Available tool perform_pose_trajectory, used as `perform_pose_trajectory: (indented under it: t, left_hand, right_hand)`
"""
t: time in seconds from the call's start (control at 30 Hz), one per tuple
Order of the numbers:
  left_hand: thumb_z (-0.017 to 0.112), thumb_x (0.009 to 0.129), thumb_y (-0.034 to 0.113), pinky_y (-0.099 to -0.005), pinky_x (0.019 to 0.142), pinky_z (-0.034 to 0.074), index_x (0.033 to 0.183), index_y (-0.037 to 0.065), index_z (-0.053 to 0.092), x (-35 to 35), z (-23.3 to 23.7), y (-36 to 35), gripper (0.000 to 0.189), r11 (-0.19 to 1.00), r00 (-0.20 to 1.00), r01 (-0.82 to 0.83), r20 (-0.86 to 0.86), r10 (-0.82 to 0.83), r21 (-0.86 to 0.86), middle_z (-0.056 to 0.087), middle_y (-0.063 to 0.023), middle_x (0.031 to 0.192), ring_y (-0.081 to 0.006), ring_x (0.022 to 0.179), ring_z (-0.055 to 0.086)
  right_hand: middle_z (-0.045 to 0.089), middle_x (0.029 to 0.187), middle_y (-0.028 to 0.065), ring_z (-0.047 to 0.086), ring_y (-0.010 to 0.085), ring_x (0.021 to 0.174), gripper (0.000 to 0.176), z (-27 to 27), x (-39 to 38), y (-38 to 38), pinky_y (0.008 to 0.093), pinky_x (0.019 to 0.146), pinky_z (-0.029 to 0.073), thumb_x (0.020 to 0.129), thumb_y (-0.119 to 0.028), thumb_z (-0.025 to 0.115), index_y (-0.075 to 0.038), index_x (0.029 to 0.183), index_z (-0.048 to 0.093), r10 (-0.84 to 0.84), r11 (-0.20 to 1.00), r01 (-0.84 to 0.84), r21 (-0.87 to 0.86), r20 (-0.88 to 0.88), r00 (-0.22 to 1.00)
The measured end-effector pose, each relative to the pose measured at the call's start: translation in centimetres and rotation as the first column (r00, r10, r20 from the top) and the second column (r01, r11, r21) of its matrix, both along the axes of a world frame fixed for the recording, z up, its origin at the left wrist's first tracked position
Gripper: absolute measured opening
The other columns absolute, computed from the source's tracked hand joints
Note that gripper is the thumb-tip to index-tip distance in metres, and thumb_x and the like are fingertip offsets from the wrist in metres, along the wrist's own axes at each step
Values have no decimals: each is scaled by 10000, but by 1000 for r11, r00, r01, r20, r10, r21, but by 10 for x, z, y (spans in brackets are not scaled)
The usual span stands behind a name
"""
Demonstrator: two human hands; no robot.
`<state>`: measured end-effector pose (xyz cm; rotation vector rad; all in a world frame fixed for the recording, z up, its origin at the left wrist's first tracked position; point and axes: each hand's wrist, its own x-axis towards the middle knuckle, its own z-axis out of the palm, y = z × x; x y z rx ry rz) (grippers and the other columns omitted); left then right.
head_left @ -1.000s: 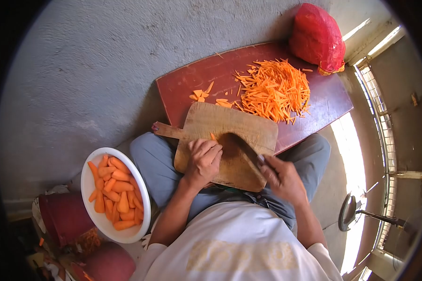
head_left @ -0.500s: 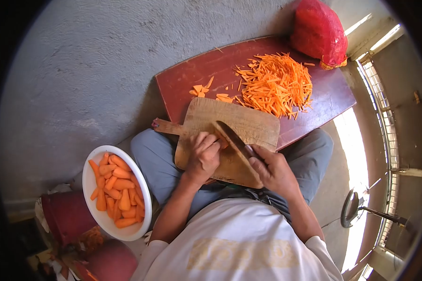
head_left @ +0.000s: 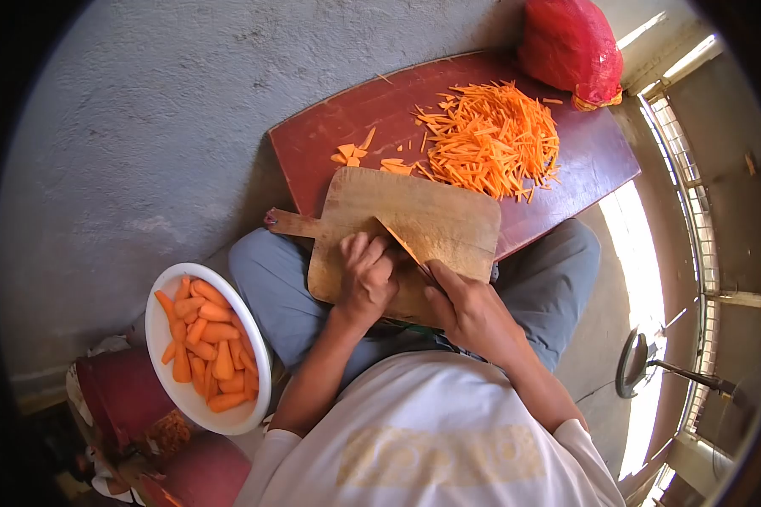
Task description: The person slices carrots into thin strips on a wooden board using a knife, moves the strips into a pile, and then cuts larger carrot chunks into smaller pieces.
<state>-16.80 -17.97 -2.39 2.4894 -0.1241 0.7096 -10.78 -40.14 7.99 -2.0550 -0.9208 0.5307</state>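
A wooden cutting board (head_left: 448,207) with a handle rests across my lap, its far edge by the red table. My right hand (head_left: 475,311) grips a knife (head_left: 407,250), whose blade slants up and left over the board, seen nearly edge-on. Just left of the blade, my left hand (head_left: 367,275) is closed with curled fingers against the board. It holds a carrot piece that is almost wholly hidden by the fingers and blade. Beyond the board lies a heap of carrot strips (head_left: 490,139), with a few carrot slices (head_left: 349,155) to its left.
A white basin (head_left: 260,372) of peeled carrots (head_left: 221,359) stands to my left. The red table (head_left: 313,135) bears a red mesh sack (head_left: 571,51) at its far right. Dark red buckets (head_left: 123,393) are at lower left, a grey wall (head_left: 144,152) behind.
The knife has turned from showing its broad side to nearly edge-on, and my right hand has shifted slightly left. The carrot piece, partly visible before, is now mostly covered. The view has shifted slightly.
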Motion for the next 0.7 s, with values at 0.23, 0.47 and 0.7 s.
perform_pose_trajectory:
  t: [0.23,0.47,0.7]
  left_hand:
    - [727,771,29,-529,968,464,1068,70,802,1,4,-1,309,998,999,-50,-11,49,-45,699,-105,1076,-371,1060,636]
    - [753,798,34,-515,963,467,1054,72,804,1,-2,-1,264,994,998,-63,2,63,-93,705,-87,1057,-352,1065,641]
    - [755,803,29,-506,953,471,1032,74,807,0,2,1,239,996,999,-45,-19,44,-83,710,-79,1050,-346,1013,626]
  right_hand:
    - [749,1087,322,736,523,996,366,9,-7,-2,559,826,586,1070,-86,672,25,1416,626,-36,999,35,-25,-52,998]
    - [736,958,321,717,547,861,329,1,-1,5,593,739,564,1076,-113,669,22,1370,608,-10,997,10,79,5,1000]
    - [736,955,337,728,542,881,310,-1,4,14,601,765,568,1075,-102,666,37,1350,632,-49,994,52,94,-36,998]
